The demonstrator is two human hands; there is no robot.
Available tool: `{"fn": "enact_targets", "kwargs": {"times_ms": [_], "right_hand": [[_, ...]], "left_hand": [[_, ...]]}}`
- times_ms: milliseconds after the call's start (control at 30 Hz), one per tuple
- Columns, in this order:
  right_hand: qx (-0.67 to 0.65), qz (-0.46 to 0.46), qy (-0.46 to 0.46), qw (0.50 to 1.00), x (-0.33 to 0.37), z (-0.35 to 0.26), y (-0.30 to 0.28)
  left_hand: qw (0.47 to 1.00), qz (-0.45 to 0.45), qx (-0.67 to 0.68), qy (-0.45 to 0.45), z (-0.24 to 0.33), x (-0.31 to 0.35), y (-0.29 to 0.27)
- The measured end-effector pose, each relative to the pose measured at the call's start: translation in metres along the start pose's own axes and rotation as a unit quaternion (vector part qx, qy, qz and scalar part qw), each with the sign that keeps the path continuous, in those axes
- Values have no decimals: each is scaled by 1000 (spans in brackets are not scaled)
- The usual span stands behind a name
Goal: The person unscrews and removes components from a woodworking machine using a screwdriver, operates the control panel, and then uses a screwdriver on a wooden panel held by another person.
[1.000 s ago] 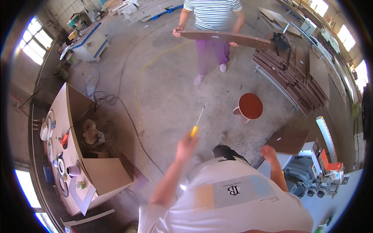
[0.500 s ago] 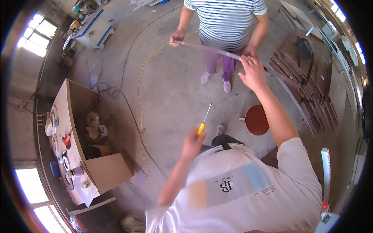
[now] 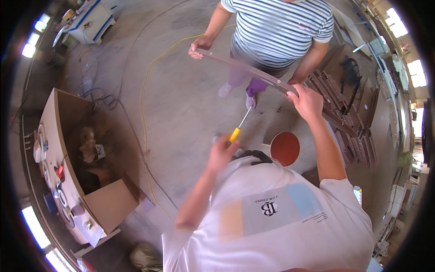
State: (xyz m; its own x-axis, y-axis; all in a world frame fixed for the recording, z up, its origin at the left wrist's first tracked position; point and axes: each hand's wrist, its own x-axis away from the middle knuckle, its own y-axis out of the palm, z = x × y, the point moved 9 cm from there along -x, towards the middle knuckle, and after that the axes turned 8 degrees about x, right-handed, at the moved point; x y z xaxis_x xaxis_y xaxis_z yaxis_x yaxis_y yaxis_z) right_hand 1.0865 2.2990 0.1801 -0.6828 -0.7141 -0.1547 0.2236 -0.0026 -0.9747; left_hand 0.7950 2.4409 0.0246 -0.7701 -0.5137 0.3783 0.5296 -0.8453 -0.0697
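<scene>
In my left hand (image 3: 222,153) is a screwdriver (image 3: 235,132) with a yellow handle, its metal shaft pointing up and away. My right hand (image 3: 307,100) grips a long brown strip (image 3: 253,71) near its right part, fingers wrapped round its edge. A co-worker in a striped shirt stands facing me, and that person's hand (image 3: 200,47) holds the strip's left end. The co-worker's other hand is mostly hidden behind the strip, close to my right hand. Small round marks, perhaps screws or holes, show along the strip's face.
A round stool with a reddish-brown top (image 3: 285,148) stands close in front of me. Stacked brown strips (image 3: 358,131) lie at the right. A workbench (image 3: 63,167) with tapes and tools is on the left. A yellow cable (image 3: 144,97) runs over the floor (image 3: 181,113).
The strip has tilted so that its broad brown face shows more. My right hand has come lower and nearer with it. The screwdriver has stayed in my left hand, slightly higher.
</scene>
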Motion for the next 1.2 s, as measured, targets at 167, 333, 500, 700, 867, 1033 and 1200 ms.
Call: {"fn": "enact_targets", "kwargs": {"times_ms": [167,333,500,700,867,1033,1200], "right_hand": [[34,7,-29,999,-26,10,-43],[45,15,-80,996,-44,19,-51],[71,-42,-85,993,-73,43,-19],[1,-115,-82,990,-92,53,16],[-50,-126,-58,989,-78,55,40],[-31,-180,-51,982,-58,43,59],[-71,-189,-29,979,-36,39,75]], "left_hand": [[996,-81,35,3,40,-51,25],[988,-141,45,35,72,-69,53],[989,-119,77,46,87,-86,64],[988,-142,63,20,102,-76,73],[989,-92,-88,79,132,-82,70],[955,-75,-240,156,162,-92,56],[887,-153,-425,100,183,-106,62]]}}
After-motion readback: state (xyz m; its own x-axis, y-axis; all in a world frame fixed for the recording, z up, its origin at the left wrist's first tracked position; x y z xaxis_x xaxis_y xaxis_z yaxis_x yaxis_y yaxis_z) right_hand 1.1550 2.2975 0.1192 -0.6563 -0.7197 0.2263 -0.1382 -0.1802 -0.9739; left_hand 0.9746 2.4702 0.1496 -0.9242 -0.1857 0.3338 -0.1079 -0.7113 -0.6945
